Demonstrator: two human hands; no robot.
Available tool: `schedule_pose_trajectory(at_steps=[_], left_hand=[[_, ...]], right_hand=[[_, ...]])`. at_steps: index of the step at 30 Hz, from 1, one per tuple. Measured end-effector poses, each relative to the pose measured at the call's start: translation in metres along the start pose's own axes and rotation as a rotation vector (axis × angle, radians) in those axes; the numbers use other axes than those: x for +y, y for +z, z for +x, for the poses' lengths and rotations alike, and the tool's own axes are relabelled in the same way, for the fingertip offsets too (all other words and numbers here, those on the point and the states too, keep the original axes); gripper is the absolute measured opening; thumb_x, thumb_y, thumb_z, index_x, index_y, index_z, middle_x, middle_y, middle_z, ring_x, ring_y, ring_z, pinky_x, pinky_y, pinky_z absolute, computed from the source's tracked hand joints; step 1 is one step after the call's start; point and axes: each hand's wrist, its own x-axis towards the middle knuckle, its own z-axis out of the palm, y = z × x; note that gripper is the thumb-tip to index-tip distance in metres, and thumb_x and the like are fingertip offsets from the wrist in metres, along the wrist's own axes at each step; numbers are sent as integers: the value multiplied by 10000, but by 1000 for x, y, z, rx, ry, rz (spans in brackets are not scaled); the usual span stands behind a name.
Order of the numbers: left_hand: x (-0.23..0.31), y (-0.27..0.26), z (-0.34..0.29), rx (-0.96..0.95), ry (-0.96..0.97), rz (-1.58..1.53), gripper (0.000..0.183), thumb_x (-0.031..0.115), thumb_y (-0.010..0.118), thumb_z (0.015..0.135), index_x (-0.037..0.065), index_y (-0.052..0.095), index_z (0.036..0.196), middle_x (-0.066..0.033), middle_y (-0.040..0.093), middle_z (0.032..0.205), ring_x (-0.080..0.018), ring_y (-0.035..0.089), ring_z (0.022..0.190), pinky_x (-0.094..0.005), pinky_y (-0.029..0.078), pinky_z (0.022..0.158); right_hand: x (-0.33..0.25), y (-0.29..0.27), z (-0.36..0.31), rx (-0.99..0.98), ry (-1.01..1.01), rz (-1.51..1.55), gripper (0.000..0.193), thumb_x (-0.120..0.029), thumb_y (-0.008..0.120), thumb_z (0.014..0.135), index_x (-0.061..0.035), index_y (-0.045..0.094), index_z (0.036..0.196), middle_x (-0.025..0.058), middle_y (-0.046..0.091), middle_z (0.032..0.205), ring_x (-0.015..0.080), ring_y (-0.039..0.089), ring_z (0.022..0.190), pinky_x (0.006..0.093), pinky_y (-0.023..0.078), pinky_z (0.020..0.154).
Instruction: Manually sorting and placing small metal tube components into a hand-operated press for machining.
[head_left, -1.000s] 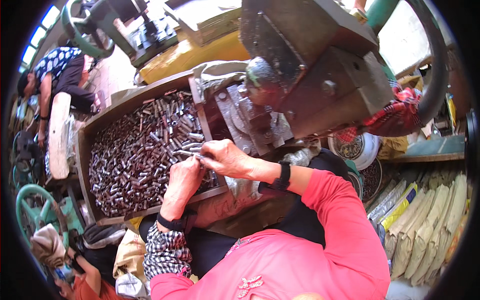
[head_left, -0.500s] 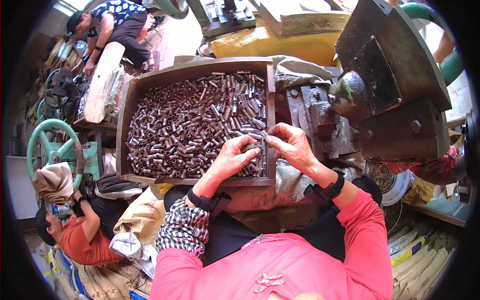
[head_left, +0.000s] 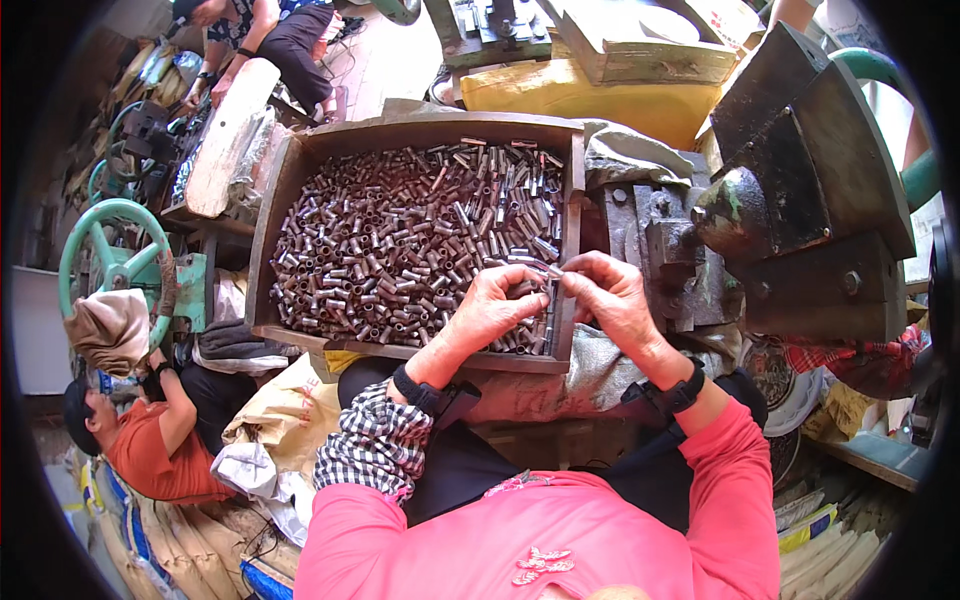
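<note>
Both my hands meet over the right edge of a wooden tray (head_left: 420, 355) heaped with short metal tubes (head_left: 390, 250). A small shiny metal tube (head_left: 554, 271) sits between the fingertips of my two hands. My left hand (head_left: 492, 308), above the tray's near right corner, is closed, its thumb and index finger curled toward that tube; what else lies within its fingers is too dark to make out. My right hand (head_left: 615, 298), just past the tray's right wall, pinches the tube between thumb and index finger.
Right of the tray stands a heavy dark metal machine (head_left: 800, 190) with a vise-like block (head_left: 670, 245). A green handwheel (head_left: 115, 265) is on the left, near a person in orange (head_left: 170, 450). Another person (head_left: 280, 50) works at the far left. A yellow bundle (head_left: 590, 95) lies behind the tray.
The whole view has shifted, so the tray and machine appear farther right. My hands stay close together at the tray's right edge, and the small tube shows more plainly between the fingertips.
</note>
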Motion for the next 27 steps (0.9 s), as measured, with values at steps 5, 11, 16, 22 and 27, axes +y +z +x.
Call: schedule_pose_trajectory(at_steps=[5,11,16,22,27], left_hand=[[1,-6,-2,6,-36,-395,93,114,608,856,45,576,910,23,577,702,-18,443,462,-161,326,389],[3,-3,-3,61,-76,-504,111,94,566,866,22,574,950,-33,609,713,-72,531,492,-194,424,421],[4,-2,-4,68,-89,-489,166,104,560,886,4,575,1017,-52,615,731,-101,586,542,-194,475,467],[1,-2,-4,10,-37,-541,212,129,549,924,-8,565,1085,-82,628,813,-119,614,584,-200,499,495],[4,-5,-9,-46,-72,-532,276,185,581,916,-15,551,1104,-69,638,809,-96,598,569,-186,480,488]], right_hand=[[-2,-4,2,-69,25,-22,114,-78,626,868,1,632,949,19,625,795,57,584,635,202,489,566],[9,-1,1,-73,3,15,144,-71,648,851,1,618,972,30,635,844,79,617,679,203,490,574],[12,-3,3,-52,88,145,152,-78,654,852,-4,600,973,41,646,852,99,641,684,186,458,550],[11,-3,3,-50,85,182,132,-70,647,857,-6,592,959,45,646,850,109,648,699,194,464,564],[11,-2,2,-39,85,184,115,-67,650,854,-12,584,931,46,642,838,115,652,703,202,478,580]])
